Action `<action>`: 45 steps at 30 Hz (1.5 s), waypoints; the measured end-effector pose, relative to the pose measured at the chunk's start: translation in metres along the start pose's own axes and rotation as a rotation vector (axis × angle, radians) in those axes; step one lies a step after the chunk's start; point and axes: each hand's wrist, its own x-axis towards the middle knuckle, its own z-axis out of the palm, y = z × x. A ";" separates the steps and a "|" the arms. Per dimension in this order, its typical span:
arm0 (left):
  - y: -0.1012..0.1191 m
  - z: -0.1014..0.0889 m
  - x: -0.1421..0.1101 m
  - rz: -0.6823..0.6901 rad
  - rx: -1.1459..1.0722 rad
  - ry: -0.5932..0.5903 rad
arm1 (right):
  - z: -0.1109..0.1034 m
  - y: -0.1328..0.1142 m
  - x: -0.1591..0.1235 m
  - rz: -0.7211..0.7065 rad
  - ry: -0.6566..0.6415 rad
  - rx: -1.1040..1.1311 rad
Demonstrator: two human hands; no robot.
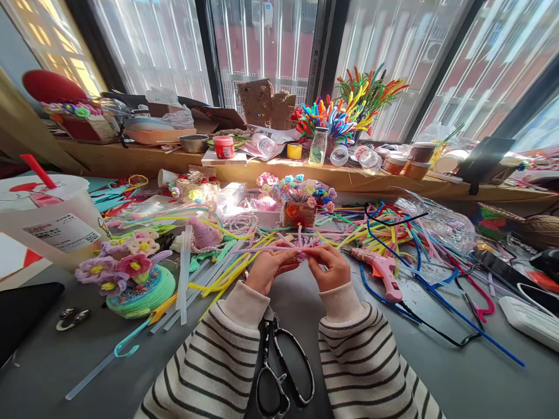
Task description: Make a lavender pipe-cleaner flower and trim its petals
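Observation:
Both hands meet over the middle of the table around a bundle of pink pipe cleaners (301,247), whose ends fan upward and out to the left. My left hand (269,267) pinches the bundle from the left side. From the right, my right hand (328,266) grips it with thumb and forefinger, the other fingers curled. Black-handled scissors (283,369) lie between my forearms, their blades partly hidden near the left cuff. Just right of my right hand rests a pink hot glue gun (379,270), its black cord trailing over the table.
Loose yellow pipe cleaners (227,273) and clear glue sticks (185,279) lie left of my hands. A green cushion-like base with fuzzy flowers (140,294) and a large drink cup (56,221) stand further left. Blue pipe cleaners (471,326) spread right. A flower-filled box (299,215) stands behind.

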 end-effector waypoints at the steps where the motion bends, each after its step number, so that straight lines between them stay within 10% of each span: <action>1: 0.000 0.000 0.000 0.007 0.005 0.012 | 0.000 -0.001 0.000 -0.003 -0.008 -0.004; 29: 0.001 0.003 0.000 0.048 0.037 0.014 | 0.002 -0.002 -0.002 -0.014 0.018 -0.101; 45: -0.002 0.001 0.001 0.098 0.084 0.015 | -0.001 0.004 0.007 0.621 -0.067 0.475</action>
